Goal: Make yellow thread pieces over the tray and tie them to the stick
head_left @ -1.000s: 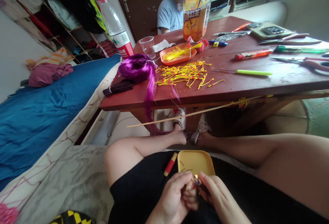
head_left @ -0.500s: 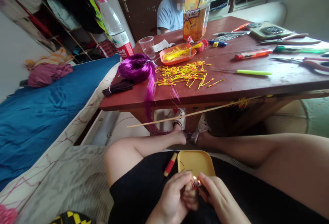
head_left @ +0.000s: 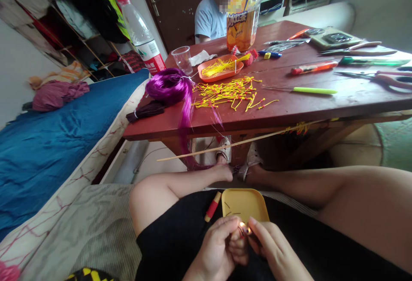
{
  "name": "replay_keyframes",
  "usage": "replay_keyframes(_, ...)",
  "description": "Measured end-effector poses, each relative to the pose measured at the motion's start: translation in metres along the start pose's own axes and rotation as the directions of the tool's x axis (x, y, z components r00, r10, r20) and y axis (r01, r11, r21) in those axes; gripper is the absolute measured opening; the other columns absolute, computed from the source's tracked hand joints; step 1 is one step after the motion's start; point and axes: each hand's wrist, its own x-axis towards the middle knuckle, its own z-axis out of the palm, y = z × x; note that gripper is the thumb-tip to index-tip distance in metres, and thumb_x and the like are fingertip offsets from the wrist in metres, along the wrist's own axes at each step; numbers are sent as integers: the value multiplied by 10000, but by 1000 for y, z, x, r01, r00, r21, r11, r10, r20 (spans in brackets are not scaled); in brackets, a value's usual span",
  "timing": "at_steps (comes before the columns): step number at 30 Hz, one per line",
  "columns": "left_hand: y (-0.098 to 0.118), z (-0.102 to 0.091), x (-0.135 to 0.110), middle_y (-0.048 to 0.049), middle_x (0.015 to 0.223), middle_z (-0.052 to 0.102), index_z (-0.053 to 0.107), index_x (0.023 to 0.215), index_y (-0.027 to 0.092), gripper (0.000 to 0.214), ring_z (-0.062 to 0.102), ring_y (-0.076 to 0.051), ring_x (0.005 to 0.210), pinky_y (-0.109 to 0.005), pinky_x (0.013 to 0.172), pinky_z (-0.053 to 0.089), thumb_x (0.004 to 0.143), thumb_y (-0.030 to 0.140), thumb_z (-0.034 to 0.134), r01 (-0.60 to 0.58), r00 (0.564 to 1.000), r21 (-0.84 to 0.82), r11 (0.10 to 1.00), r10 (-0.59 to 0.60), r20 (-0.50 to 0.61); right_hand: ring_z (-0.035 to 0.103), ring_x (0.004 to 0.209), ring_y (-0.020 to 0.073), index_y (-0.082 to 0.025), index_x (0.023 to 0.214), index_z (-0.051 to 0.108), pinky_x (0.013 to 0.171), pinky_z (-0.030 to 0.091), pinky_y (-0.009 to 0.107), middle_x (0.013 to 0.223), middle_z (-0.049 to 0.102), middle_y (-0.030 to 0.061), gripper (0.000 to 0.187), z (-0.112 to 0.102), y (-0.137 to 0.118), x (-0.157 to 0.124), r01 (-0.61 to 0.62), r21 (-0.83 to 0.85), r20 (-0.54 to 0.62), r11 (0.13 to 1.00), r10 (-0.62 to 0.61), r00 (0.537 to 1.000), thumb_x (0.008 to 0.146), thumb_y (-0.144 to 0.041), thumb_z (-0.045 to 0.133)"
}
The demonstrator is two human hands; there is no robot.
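My left hand (head_left: pixel 219 251) and my right hand (head_left: pixel 273 253) meet over my lap at the bottom of the head view, both with fingers curled. A small flame (head_left: pixel 242 226) burns between their fingertips, from a lighter held in my right hand. My left hand pinches something tiny beside the flame that I cannot make out. Just beyond the hands a yellow tray (head_left: pixel 244 203) rests on my black shorts, with a red and yellow stick (head_left: pixel 212 207) to its left.
A red-brown table (head_left: pixel 289 105) stands ahead with purple fibre (head_left: pixel 170 87), scattered yellow pins (head_left: pixel 231 92), an orange dish (head_left: pixel 219 68), bottles, a plastic cup, pens and scissors. A thin wooden rod (head_left: pixel 231 144) pokes out under it. Another person sits opposite. A blue bed lies left.
The flame has stayed lit between my fingertips and shifted slightly left. Both hands stay together over my lap; the view has drifted a little.
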Motion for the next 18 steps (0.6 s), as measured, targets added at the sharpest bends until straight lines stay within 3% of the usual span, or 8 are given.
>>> replay_keyframes(15, -2, -2, 0, 99, 415, 241, 335, 507, 188, 431, 151, -32, 370, -193, 408, 107, 671, 413, 663, -4, 1000, -4, 1000, 4, 6, 435, 538, 136, -169, 502, 527, 579, 393, 262, 536, 467, -10, 627, -1, 9, 2, 22, 17, -31, 1000, -22, 999, 679, -763, 430)
replay_keyframes(18, -1, -1, 0, 98, 406, 240, 333, 498, 188, 446, 154, -31, 365, -190, 400, 109, 657, 425, 675, -3, 1000, -14, 1000, 3, 18, 475, 545, 141, -143, 580, 615, 583, 422, 254, 567, 520, 9, 605, -6, 21, 5, 72, 43, 10, 996, -73, 997, 696, -720, 477)
